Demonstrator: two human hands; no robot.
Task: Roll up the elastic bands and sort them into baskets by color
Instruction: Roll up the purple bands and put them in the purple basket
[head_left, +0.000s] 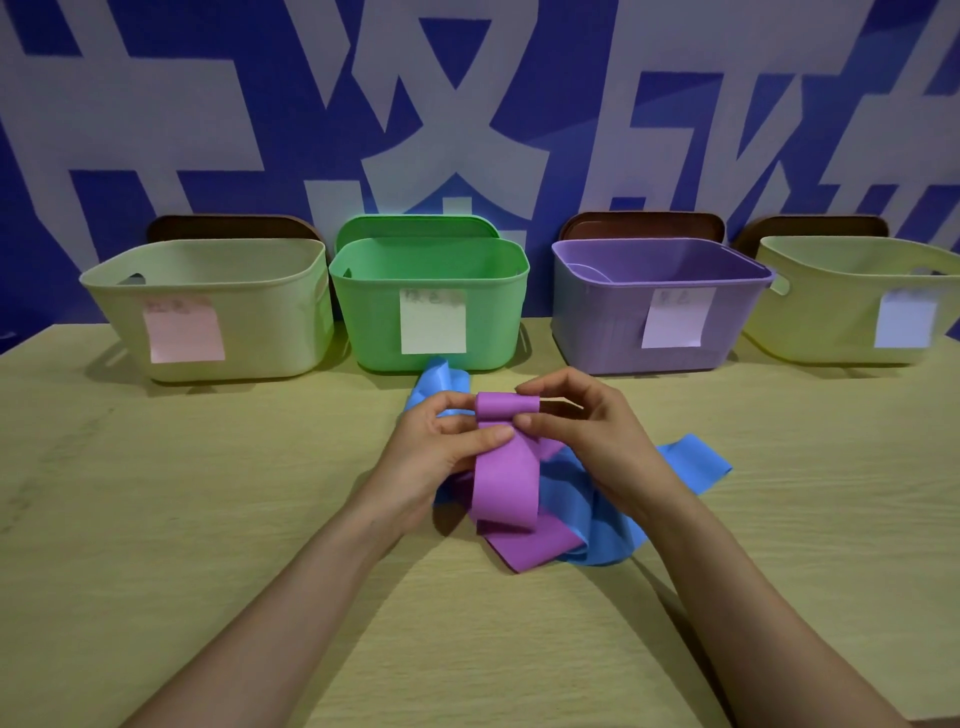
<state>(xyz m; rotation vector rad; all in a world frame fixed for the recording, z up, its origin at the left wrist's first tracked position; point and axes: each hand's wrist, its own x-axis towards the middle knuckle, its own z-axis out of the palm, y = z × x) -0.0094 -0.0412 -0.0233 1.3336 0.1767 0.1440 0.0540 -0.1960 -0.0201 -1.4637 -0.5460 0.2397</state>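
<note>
- Head view showed the purple band (505, 470) in front of the green basket (374, 317), its top end rolled up.
- The left hand (439, 452) and right hand (579, 428) each pinched the roll with curled fingers.
- The blue band (592, 512) lay under it, also in front of the green basket.

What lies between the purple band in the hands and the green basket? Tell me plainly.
In the head view, a bunched end of the blue band lies between the purple band and the green basket.
</note>
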